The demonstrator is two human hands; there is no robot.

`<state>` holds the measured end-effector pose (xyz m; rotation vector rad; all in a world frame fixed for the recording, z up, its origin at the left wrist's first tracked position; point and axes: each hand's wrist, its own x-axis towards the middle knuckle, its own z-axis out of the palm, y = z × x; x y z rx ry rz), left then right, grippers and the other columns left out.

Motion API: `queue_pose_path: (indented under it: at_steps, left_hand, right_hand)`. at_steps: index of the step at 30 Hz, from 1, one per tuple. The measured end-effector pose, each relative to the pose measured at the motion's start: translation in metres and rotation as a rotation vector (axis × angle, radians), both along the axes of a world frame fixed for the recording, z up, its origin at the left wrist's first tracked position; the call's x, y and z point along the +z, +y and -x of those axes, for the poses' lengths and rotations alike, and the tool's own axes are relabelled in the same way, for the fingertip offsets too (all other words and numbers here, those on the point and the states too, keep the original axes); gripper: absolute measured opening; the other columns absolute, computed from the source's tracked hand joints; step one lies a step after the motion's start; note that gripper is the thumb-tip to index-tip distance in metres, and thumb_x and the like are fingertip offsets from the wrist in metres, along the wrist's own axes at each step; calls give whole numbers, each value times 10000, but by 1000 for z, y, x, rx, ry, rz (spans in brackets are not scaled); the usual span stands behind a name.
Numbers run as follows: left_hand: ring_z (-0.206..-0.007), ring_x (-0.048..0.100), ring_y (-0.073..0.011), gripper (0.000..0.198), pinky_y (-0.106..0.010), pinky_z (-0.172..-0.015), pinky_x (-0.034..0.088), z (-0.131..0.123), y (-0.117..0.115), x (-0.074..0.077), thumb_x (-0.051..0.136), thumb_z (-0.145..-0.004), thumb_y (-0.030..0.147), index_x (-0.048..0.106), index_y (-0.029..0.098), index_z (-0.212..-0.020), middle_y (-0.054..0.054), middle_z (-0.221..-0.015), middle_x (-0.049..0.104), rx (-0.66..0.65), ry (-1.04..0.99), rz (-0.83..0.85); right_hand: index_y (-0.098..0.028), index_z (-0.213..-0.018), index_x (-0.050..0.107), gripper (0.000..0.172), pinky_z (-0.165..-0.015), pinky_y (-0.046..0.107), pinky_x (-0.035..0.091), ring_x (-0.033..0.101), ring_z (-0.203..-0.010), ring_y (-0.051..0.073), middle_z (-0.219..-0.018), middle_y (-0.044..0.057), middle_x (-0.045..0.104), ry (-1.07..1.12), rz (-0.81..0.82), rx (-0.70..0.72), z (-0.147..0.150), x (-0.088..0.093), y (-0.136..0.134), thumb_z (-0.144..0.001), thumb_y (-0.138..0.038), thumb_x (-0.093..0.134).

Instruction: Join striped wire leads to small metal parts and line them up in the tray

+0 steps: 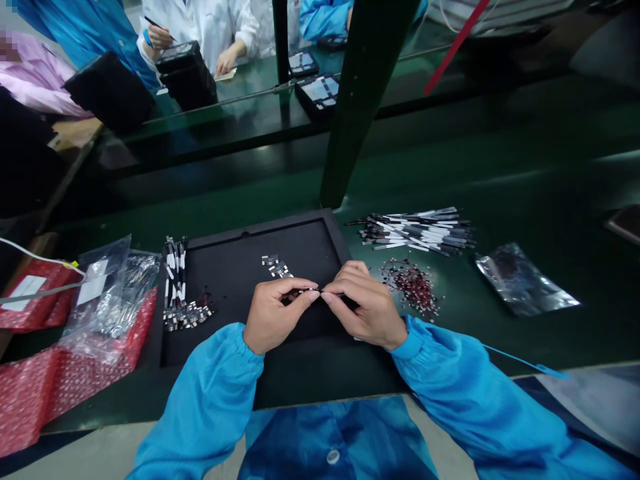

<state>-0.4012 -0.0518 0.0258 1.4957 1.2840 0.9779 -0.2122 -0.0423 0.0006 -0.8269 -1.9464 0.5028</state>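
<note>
1. Red bags (30,393) lie at far left, partly under a clear bag (110,300) of shiny metal parts.
2. Black tray (265,231) holds banded strips (175,280) and small modules (275,267).
3. Left hand (277,313) and right hand (363,303), fingers nearly closed, each pinch a tiny dark part (303,292) above the tray.
4. Loose strips (415,230) and red-black bits (413,287) lie on the green mat (500,200), beside a foil bag (525,280).
</note>
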Motion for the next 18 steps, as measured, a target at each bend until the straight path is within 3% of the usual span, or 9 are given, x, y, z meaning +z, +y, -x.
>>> queue_pose_path:
  at_steps: [10,15,18]
  left_hand:
    - [-675,686,-156,98,-260,-639,535,0,0,6,740,-831,260,767,166,-833,-47,-762,755,-40,35,-73]
    - [-826,693,-164,70,-282,-794,540,1,3,5,708,-866,228,755,176,-863,-55,-876,751,-72,26,-194]
    - [-802,669,-152,66,-276,-773,533,2,3,2,704,-871,227,749,179,-872,-50,-855,726,-92,16,-213]
  right_hand:
    - [-195,-869,633,106,-726,391,414,541,-674,181,-711,30,617,16,8,20,0,3,-1,-937,-148,567]
    - [-196,-899,626,76,-725,392,435,532,-696,186,-733,37,617,20,-18,40,1,1,-1,-932,-142,584]
    - [-196,-913,625,70,-730,396,447,530,-697,185,-733,37,618,23,-31,47,1,0,-1,-929,-137,592]
